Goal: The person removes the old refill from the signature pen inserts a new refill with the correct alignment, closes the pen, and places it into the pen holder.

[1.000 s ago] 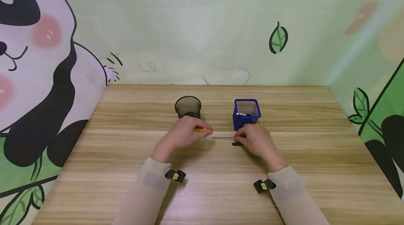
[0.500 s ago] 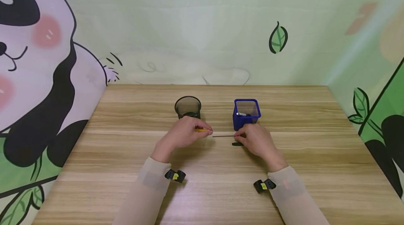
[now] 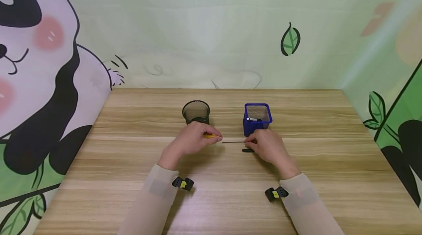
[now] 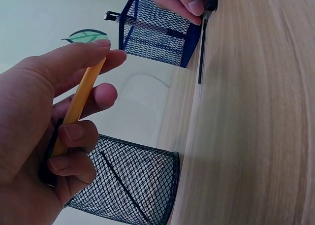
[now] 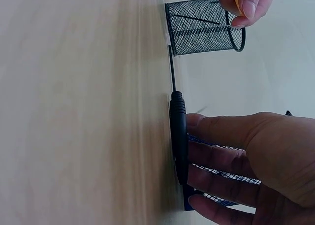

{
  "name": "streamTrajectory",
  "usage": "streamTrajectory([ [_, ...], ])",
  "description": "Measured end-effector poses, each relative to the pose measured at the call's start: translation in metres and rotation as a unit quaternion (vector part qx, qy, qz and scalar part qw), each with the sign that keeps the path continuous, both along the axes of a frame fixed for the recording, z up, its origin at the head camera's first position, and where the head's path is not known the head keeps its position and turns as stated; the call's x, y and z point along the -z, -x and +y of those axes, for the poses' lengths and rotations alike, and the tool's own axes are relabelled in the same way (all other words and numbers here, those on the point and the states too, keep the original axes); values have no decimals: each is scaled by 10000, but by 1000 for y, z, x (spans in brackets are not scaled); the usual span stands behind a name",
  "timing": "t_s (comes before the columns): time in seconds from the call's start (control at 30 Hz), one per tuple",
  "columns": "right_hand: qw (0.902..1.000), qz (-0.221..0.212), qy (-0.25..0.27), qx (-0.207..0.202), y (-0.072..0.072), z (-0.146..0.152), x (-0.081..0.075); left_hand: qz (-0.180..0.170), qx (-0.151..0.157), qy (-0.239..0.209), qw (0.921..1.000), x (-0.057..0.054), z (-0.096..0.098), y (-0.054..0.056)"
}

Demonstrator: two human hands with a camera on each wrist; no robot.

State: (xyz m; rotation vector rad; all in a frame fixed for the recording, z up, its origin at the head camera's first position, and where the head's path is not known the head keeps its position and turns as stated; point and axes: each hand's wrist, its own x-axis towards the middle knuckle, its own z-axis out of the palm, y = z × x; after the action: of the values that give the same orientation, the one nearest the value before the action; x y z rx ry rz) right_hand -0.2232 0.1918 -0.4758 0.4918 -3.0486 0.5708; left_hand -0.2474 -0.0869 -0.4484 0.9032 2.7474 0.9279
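Note:
My left hand [image 3: 191, 140] holds a yellow pen barrel [image 4: 81, 97] with a black part at its lower end, the fingers curled round it. In the head view this hand is just in front of the round black mesh pen holder [image 3: 192, 114]. My right hand [image 3: 268, 146] pinches one end of a thin dark rod [image 3: 232, 142] that looks like a pen refill. The rod's free end points left toward the left fingertips, a small gap apart. Under the right fingers lies a black ribbed pen-like piece [image 5: 178, 131], partly hidden in the head view.
A square blue mesh pen holder [image 3: 250, 128] stands behind my right hand, with a white-ended pen [image 3: 253, 119] in it. The black holder contains a dark stick [image 4: 123, 181]. Both stand on the wooden table [image 3: 217, 205], with a printed wall [image 3: 207, 37] behind it.
The thin rod has risen very slightly at its right end and looks darker than a second ago. Both hands and the yellow barrel stay in place.

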Motion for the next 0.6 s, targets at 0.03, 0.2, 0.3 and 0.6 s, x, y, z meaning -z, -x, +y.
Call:
streamTrajectory([
  [0.03, 10000, 1, 5, 2, 0, 0, 0, 7, 15, -2, 10000, 0, 0, 0],
  [0.2, 10000, -1, 38, 17, -1, 0, 0, -5, 42, 30, 10000, 0, 0, 0],
  [0.3, 10000, -4, 69, 3, 0, 0, 0, -48, 58, 80, 9999, 0, 1, -1],
  [0.6, 9999, -31, 118, -13, 0, 1, -2, -103, 90, 200, 9997, 2, 1, 0],
])
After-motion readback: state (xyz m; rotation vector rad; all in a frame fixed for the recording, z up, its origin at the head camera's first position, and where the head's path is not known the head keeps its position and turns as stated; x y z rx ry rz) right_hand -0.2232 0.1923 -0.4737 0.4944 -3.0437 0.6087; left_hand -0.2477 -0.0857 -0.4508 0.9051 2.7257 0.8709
